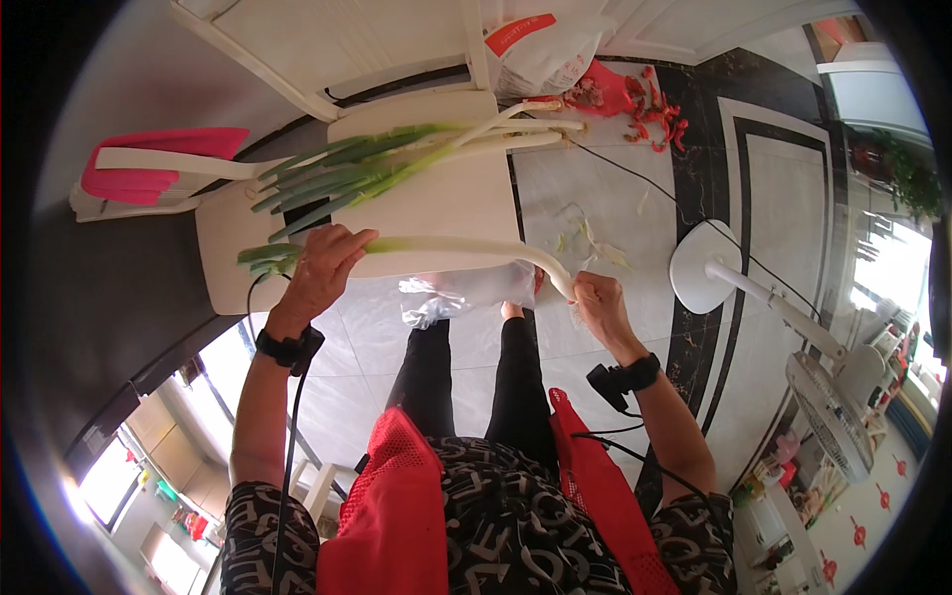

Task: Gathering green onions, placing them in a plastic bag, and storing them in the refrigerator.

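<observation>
A long leek-like green onion [461, 244] is stretched between my two hands over the near edge of a white chair seat [446, 193]. My left hand [327, 260] grips it where the green leaves begin. At the root end, my right hand [601, 309] is closed on the white stalk, and its fingers hide the roots. Beyond it, several more green onions [387, 160] lie across the seat, their white root ends overhanging its right edge. A clear plastic bag [468, 290] hangs below the seat's near edge, above my feet.
Peeled scraps [591, 245] lie on the tiled floor at right. A white pedestal fan [825, 416] stands farther right, its cable crossing the floor. Red peppers [658, 111] lie by a white sack [547, 56]. A pink cloth [160, 163] drapes over the chair's backrest.
</observation>
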Demonstrator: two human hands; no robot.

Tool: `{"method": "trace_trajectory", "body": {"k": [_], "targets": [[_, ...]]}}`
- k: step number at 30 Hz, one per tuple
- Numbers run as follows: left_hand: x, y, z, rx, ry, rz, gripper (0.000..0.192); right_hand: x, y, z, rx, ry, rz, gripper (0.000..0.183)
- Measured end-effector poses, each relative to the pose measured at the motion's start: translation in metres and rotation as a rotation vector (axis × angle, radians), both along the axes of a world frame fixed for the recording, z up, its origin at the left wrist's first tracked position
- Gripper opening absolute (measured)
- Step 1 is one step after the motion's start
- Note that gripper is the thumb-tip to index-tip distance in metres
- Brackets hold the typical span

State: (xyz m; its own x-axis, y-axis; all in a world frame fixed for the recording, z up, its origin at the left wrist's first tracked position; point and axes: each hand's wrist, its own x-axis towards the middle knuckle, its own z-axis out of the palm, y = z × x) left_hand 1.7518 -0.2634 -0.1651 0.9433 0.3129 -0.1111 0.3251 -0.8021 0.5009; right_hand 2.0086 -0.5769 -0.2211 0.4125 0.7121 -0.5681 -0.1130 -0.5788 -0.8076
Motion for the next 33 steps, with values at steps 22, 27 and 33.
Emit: {"method": "trace_trajectory", "body": {"k": [22, 27, 33], "targets": [[-0.028, -0.019, -0.037, -0.443, 0.034, 0.249, 0.029, -0.008, 0.029, 0.051, 0.303, 0.539, -0.522, 0.016], [-0.073, -0.051, -0.071, -0.579, 0.188, 0.483, 0.029, 0.062, 0.020, 0.088, 0.961, 0.484, -0.823, 0.023], [-0.100, -0.055, -0.090, -0.649, 0.145, 0.737, 0.034, 0.126, -0.019, -0.015, 0.121, -0.752, -0.381, 0.038]]}}
